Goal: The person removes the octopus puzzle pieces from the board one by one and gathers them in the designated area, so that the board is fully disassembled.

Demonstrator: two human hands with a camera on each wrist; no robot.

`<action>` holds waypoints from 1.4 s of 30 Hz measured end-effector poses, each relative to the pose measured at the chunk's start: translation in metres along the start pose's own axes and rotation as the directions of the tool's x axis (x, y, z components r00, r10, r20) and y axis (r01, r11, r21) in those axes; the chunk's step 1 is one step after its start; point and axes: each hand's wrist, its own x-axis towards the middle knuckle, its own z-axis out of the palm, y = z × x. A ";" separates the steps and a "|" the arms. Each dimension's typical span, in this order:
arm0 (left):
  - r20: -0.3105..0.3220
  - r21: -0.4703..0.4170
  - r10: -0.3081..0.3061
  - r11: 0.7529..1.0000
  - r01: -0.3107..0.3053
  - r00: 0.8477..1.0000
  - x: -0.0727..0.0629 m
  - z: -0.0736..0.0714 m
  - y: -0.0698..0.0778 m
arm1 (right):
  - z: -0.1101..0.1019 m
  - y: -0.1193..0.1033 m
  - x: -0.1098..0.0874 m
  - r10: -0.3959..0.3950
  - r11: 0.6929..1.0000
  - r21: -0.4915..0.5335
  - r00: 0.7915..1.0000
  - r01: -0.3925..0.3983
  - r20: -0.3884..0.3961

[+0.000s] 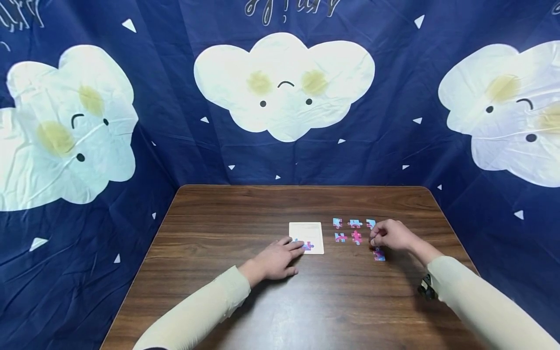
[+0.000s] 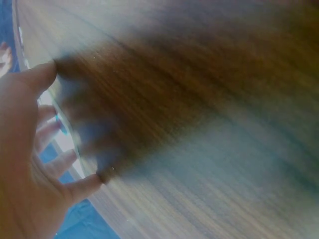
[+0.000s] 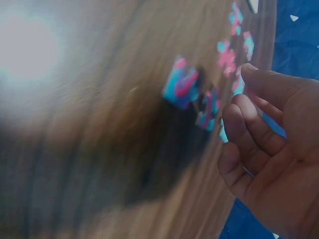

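Note:
My left hand (image 1: 276, 258) lies with fingers spread, its fingertips over the lower left of a white square board (image 1: 306, 229). Pink and blue jigsaw pieces (image 1: 309, 246) lie there, partly covered by those fingers. In the left wrist view the hand (image 2: 35, 144) has its thumb and fingers apart. My right hand (image 1: 391, 235) is bent over the right column of loose pieces. A gap shows between thumb and fingertips in the right wrist view, close to a jigsaw piece (image 3: 208, 109) on the table. Another jigsaw piece (image 1: 379, 254) lies just nearer to me.
Several more jigsaw pieces, among them a pink piece (image 1: 357, 237) and a blue-pink piece (image 1: 337, 223), lie in rows between the board and my right hand. Beneath everything is a brown wooden table (image 1: 227, 209). A dark blue cloth (image 1: 175, 141) with white clouds hangs around it.

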 end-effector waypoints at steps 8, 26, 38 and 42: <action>-0.001 0.015 -0.002 1.000 0.002 1.000 0.000 0.000 0.000 | -0.003 -0.027 0.022 -0.010 0.999 0.043 1.000 0.010 0.000; -0.004 0.004 -0.015 1.000 0.015 1.000 0.001 0.002 -0.002 | 0.019 -0.081 0.067 -0.132 0.988 0.082 0.991 0.132 0.001; -0.003 0.012 -0.019 1.000 0.019 1.000 -0.001 0.002 -0.003 | 0.049 -0.100 0.082 -0.116 0.982 0.163 0.989 0.101 0.090; 0.001 0.011 -0.017 1.000 0.017 1.000 -0.001 0.002 -0.003 | 0.058 -0.105 0.086 -0.167 0.982 0.109 0.981 0.156 0.102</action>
